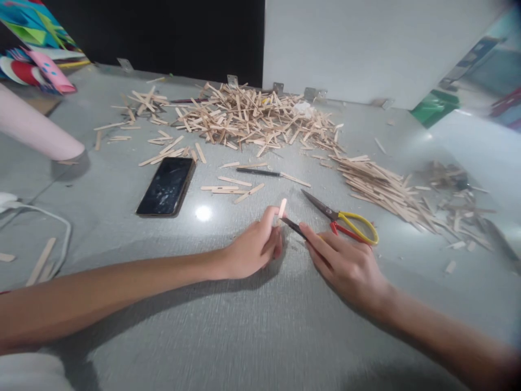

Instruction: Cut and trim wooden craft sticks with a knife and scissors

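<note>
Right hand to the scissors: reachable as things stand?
Probably yes: the scissors lie just beside the right hand, with nothing visible between. It holds a thin dark tool, though, which may need putting down first.

You face a grey table (183, 336): black panel (171, 38) at 11 o'clock, pale grey panel (358, 49) at 1, metal brackets (232, 81) along their base; bright reflection (203, 213) at your 11.
</note>
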`<state>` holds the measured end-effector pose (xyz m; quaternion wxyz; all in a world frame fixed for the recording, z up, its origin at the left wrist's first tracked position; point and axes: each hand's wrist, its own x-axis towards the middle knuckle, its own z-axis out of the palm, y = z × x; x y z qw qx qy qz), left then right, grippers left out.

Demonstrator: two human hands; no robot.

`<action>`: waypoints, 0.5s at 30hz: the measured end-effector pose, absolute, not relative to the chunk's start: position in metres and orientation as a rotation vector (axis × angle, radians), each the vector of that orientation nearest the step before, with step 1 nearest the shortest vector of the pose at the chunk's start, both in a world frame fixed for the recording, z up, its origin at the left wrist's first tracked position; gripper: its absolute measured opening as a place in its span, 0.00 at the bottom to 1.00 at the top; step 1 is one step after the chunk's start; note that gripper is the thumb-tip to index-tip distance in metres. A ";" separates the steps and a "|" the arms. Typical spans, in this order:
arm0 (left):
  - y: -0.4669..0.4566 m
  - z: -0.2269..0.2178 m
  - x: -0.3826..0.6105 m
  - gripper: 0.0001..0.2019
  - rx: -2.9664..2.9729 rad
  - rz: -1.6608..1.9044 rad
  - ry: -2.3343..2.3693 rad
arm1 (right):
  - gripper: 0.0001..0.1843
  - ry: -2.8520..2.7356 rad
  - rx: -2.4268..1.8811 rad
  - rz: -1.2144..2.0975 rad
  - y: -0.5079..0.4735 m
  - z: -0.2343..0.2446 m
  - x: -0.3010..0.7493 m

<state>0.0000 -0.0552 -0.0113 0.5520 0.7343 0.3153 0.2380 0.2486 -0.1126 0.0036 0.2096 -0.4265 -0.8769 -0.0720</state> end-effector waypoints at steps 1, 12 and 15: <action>-0.057 -0.012 0.000 0.09 1.746 0.572 0.747 | 0.33 -2.472 -1.194 -0.210 -0.114 0.003 0.250; -0.060 -0.013 0.000 0.12 1.791 0.587 0.759 | 0.36 -2.587 -1.230 -0.166 -0.122 0.008 0.250; -0.061 -0.013 0.000 0.11 1.799 0.585 0.773 | 0.35 -2.592 -1.231 -0.131 -0.121 0.012 0.250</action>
